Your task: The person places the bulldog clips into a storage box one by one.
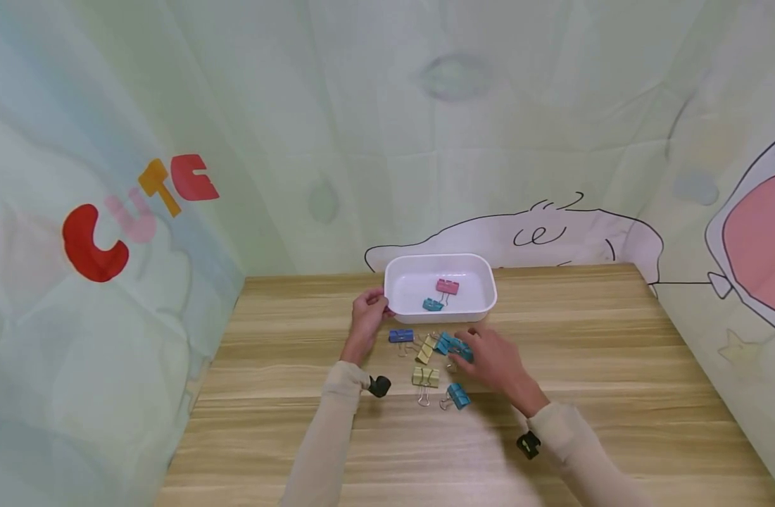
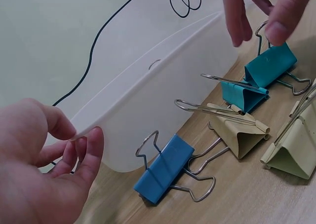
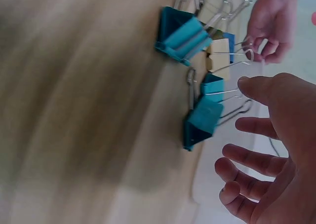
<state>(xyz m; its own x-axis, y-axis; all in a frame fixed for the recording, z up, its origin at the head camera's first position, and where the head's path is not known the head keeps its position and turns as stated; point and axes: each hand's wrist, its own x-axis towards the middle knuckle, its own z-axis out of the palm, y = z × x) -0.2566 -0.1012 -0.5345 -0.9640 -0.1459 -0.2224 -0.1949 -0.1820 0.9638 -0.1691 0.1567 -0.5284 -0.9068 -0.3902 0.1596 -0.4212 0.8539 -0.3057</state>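
At the left end of the white plastic box (image 1: 440, 317), my left hand (image 1: 368, 317) pinches the rim between thumb and fingers, as the left wrist view shows. My right hand (image 1: 493, 359) hovers over two teal binder clips, its fingers loosely bent and apart, holding nothing. The nearer teal clip (image 3: 203, 120) lies below the fingertips; the other teal clip (image 2: 244, 95) is beside it. A blue binder clip (image 2: 165, 169) and two pale yellow clips, one (image 1: 426, 348) above the other (image 1: 425, 377), lie left of them. Another teal clip (image 1: 458, 396) sits closer to me.
Inside the box lie a pink binder clip (image 1: 447, 286) and a teal one (image 1: 433, 304). The wooden table (image 1: 286, 422) meets a printed curtain (image 1: 387, 141) behind the box. Wire handles of the clips stick out at several angles.
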